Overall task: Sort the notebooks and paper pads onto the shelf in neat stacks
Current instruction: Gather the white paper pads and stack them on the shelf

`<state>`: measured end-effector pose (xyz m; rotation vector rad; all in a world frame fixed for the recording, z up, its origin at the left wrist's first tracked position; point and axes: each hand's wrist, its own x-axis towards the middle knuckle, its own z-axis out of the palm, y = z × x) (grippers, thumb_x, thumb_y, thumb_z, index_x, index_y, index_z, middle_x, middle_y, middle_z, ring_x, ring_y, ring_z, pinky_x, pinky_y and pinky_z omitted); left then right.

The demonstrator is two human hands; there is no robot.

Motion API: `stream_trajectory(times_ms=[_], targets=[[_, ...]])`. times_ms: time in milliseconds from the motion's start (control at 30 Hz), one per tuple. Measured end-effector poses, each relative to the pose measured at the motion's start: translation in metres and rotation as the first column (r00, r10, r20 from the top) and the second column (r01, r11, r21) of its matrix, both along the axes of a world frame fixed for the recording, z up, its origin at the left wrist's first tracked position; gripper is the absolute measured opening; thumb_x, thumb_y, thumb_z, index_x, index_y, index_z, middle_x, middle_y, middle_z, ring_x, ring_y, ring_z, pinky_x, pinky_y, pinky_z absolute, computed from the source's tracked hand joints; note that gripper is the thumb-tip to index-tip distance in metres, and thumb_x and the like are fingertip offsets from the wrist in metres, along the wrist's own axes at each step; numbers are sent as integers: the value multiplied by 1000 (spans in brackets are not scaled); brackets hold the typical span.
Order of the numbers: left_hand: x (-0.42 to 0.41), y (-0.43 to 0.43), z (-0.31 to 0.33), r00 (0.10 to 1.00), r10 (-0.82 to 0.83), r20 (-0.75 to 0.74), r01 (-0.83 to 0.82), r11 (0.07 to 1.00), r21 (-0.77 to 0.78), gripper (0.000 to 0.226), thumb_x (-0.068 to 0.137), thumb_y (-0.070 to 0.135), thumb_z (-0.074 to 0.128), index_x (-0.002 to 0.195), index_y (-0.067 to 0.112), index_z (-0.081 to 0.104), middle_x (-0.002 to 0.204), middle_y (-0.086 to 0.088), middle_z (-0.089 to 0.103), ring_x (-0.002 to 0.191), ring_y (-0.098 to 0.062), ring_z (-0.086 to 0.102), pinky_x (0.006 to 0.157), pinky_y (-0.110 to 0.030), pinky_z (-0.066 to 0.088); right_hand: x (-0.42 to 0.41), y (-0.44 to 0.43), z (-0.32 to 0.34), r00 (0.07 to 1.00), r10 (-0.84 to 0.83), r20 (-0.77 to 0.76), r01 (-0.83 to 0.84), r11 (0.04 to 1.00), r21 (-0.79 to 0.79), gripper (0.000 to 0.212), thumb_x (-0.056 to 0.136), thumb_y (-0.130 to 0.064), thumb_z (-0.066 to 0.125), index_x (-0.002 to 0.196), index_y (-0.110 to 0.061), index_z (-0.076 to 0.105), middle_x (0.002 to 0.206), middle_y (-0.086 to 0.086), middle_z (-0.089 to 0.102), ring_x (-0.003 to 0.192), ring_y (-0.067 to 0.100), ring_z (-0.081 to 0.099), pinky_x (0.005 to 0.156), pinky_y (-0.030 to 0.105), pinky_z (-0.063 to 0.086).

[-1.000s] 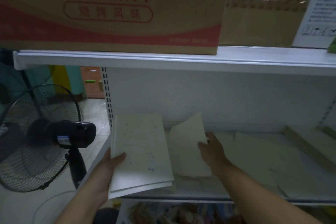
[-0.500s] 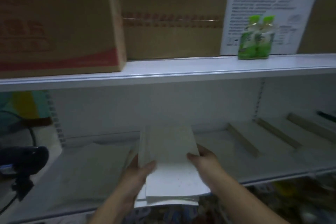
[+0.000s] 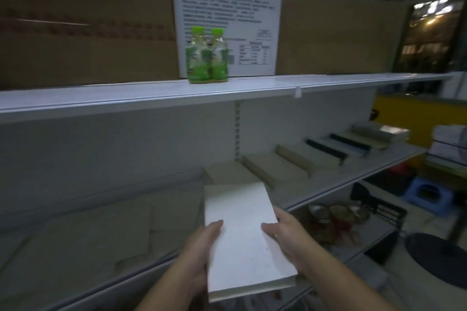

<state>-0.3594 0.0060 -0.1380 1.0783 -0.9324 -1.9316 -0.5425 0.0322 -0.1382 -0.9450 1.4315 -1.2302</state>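
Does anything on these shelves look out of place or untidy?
Two green bottles stand on the upper shelf among cardboard boxes, the only drinks there. On the lower shelf, the pads at the left lie loose and overlapping, not in neat stacks, though blur hides detail. The held notebooks look even.

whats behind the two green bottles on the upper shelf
A white carton with printed text stands behind the green bottles, between brown cardboard boxes. The bottles hide its lower left corner.
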Motion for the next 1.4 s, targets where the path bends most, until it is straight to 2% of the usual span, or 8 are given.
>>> stream_trajectory(times_ms=[300, 467, 733, 833, 967, 1100, 1300, 1400], targets=[[-103, -42, -16, 975, 182, 126, -178, 983, -47, 43, 97, 43, 44, 114, 6, 58, 115, -15, 64, 106, -37, 61, 98, -53, 45, -88, -32, 9, 994, -76, -79, 83, 993, 87, 38, 89, 9, 41, 118, -8, 57, 101, 7, 66, 93, 22, 62, 68, 29, 48], [-152, -96, -14, 936, 283, 209, -229, 941, -247, 44, 102, 26, 36, 134, -2, 47, 141, -15, 46, 130, -30, 42, 107, -31, 29, -135, -71, 20, 964, -95, -249, 143, 973, 183, 28, 86, 7, 42, 106, -6, 57, 80, 12, 56, 68, 24, 52, 58, 25, 37], [-219, -181, -15, 947, 78, 311, -24, 985, -172, 69, 94, 55, 39, 146, 11, 32, 147, -9, 41, 129, -29, 45, 109, -41, 37, -199, -147, 29, 909, -169, -380, 254, 949, 185, 42, 89, 7, 45, 131, 1, 50, 90, 8, 62, 70, 20, 58, 46, 16, 45], [-229, -209, -17, 940, -18, 342, 89, 977, -193, 105, 60, 64, 65, 146, 15, 32, 145, -9, 43, 125, -29, 49, 105, -42, 42, -214, -176, 32, 889, -214, -405, 287, 950, 128, 50, 88, 13, 41, 136, -3, 46, 112, 3, 58, 70, 11, 53, 51, 11, 46], [-238, -221, -9, 945, 12, 326, 70, 968, -240, 108, 63, 37, 79, 151, 21, 19, 149, -6, 36, 127, -28, 47, 102, -38, 44, -228, -213, 26, 820, -110, -562, 225, 964, 140, 49, 93, -3, 40, 141, -8, 40, 139, 9, 46, 111, 24, 55, 89, 26, 47], [-244, -234, -5, 932, 41, 360, 84, 942, -325, 99, 76, 7, 76, 151, 23, 14, 155, -4, 25, 133, -24, 39, 100, -32, 43, -241, -250, 15, 806, -34, -590, 147, 979, 144, 36, 93, -5, 42, 127, 3, 50, 126, 14, 54, 103, 27, 57, 82, 28, 47], [-251, -229, -3, 561, -31, 827, 482, 825, -295, 139, 61, 43, 86, 147, 29, -22, 158, -10, -15, 147, -24, 3, 116, -32, 23, -245, -277, 12, 720, 140, -680, 11, 977, 212, 34, 93, -7, 41, 123, 1, 53, 121, 22, 58, 108, 33, 57, 84, 33, 46], [-262, -223, -6, 371, 30, 928, 553, 796, -247, 139, 66, 36, 84, 142, 33, -31, 153, -21, -27, 141, -26, 29, 101, -27, 39, -249, -276, 8, 710, 168, -684, -51, 981, 188, 41, 89, -7, 43, 130, -7, 49, 122, 17, 56, 92, 24, 54, 75, 29, 43]])
